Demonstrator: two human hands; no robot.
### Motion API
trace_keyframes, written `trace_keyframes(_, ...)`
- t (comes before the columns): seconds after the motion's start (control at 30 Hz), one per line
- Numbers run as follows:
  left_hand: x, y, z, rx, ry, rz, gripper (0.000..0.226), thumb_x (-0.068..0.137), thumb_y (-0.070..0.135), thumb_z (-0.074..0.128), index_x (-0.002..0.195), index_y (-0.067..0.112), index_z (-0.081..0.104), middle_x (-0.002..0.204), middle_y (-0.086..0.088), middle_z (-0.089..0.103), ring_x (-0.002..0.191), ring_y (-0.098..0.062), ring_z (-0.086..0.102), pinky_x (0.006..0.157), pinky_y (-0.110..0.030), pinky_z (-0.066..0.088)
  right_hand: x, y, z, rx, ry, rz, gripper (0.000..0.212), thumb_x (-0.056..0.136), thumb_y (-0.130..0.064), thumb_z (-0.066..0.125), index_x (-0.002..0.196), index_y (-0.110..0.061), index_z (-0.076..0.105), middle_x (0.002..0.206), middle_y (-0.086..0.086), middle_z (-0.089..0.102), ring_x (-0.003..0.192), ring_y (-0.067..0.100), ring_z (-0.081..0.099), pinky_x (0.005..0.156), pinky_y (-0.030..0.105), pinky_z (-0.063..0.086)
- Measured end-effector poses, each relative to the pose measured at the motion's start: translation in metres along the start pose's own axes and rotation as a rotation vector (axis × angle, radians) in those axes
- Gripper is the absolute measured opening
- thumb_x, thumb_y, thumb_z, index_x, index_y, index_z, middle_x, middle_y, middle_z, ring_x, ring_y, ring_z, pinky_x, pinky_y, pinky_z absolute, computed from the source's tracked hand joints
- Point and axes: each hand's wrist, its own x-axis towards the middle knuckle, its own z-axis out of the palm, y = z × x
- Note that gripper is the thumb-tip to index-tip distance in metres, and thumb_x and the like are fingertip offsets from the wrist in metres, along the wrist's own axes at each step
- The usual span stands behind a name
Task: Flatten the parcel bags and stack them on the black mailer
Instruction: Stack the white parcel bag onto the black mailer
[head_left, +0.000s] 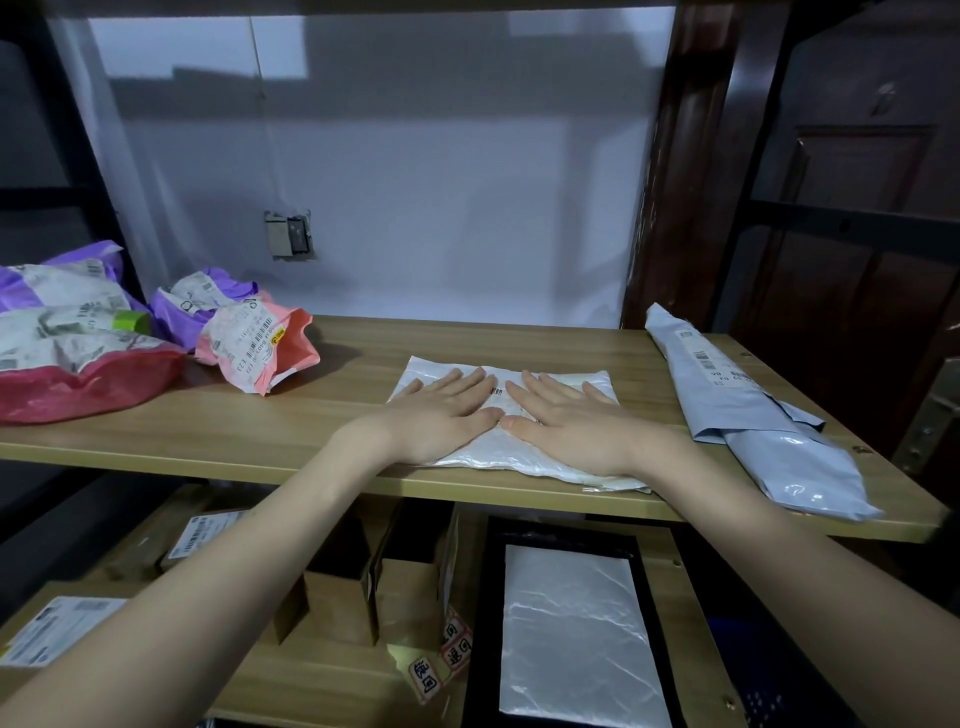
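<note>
Both palms down, fingers straight and spread: left hand (444, 410) and right hand (566, 418) pressing flat on the white parcel bag (519, 452), thumbs nearly meeting, gripping nothing. Bag flat beneath the fingers on the wooden shelf (311, 421), front edge reaching the lip. Down on the lower shelf, the black mailer (491, 623) with a white bag (574, 639) on it.

wooden shelf (322, 415), cardboard boxes (363, 587), wall socket (289, 234)

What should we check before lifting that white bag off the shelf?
1. Both hands flat on the white bag: left hand and right hand press it. Ok.
2. Bag looks flat: mostly, still wrinkled. Cannot tell.
3. Black mailer on the lower shelf, with a white bag already on it. Ok.
4. Crumpled bags at the left not yet flattened. Not ok.
5. Grey parcel lies apart. Ok.
</note>
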Motion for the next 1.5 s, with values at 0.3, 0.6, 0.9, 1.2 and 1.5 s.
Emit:
trace_keyframes(0.3, -0.001, -0.002, 0.001, -0.166, 0.107, -0.001, 0.07, 0.094, 0.057, 0.033, 0.149, 0.036, -0.005, 0.155, 0.012, -0.024, 0.147, -0.015, 0.007, 0.118, -0.036, 0.006, 0.0, 0.0, 0.001, 0.01, 0.011, -0.001, 0.063, 0.093, -0.061, 0.011, 0.148, -0.034, -0.002, 0.158, -0.012, -0.012, 0.144, 0.003, -0.014, 0.118, 0.037, -0.009)
trace_keyframes(0.6, 0.003, -0.011, 0.012, -0.241, 0.517, -0.075, 0.056, 0.093, 0.05, 0.041, 0.14, 0.021, 0.033, 0.153, -0.004, 0.017, 0.138, -0.026, 0.024, 0.108, -0.038, 0.027, -0.005, -0.004, 0.001, 0.085, 0.158, -0.018, 0.059, 0.097, -0.054, 0.017, 0.15, -0.03, 0.006, 0.159, -0.01, 0.008, 0.146, 0.007, 0.003, 0.12, 0.036, 0.003)
trace_keyframes(0.9, -0.021, -0.004, 0.007, -0.279, 0.661, -0.277, 0.038, 0.089, 0.029, 0.054, 0.118, 0.009, 0.04, 0.115, -0.015, 0.056, 0.106, -0.034, 0.051, 0.072, -0.034, 0.036, -0.037, -0.012, 0.006, 0.216, 0.472, -0.023, 0.044, 0.094, -0.03, 0.045, 0.137, -0.023, 0.035, 0.136, -0.003, 0.045, 0.128, 0.013, 0.036, 0.103, 0.033, 0.034)
trace_keyframes(1.2, -0.063, 0.009, -0.018, -1.083, 0.846, 0.08, 0.039, 0.084, 0.006, 0.067, 0.116, 0.022, 0.052, 0.1, 0.003, 0.062, 0.079, -0.008, 0.063, 0.073, -0.023, 0.051, -0.097, -0.012, -0.002, 0.431, 0.753, -0.126, 0.036, 0.087, -0.014, 0.056, 0.122, -0.022, 0.047, 0.113, -0.008, 0.04, 0.112, 0.006, 0.041, 0.094, 0.023, 0.034)
trace_keyframes(1.5, -0.113, 0.068, -0.015, -1.011, 0.519, 0.292, 0.017, 0.071, 0.013, 0.075, 0.085, 0.019, 0.067, 0.078, 0.006, 0.071, 0.073, -0.008, 0.066, 0.075, -0.017, 0.051, -0.148, -0.01, 0.009, 0.588, 0.487, -0.139, 0.051, 0.082, -0.044, 0.063, 0.123, -0.033, 0.036, 0.11, -0.011, 0.062, 0.103, 0.009, 0.06, 0.088, 0.032, 0.049)
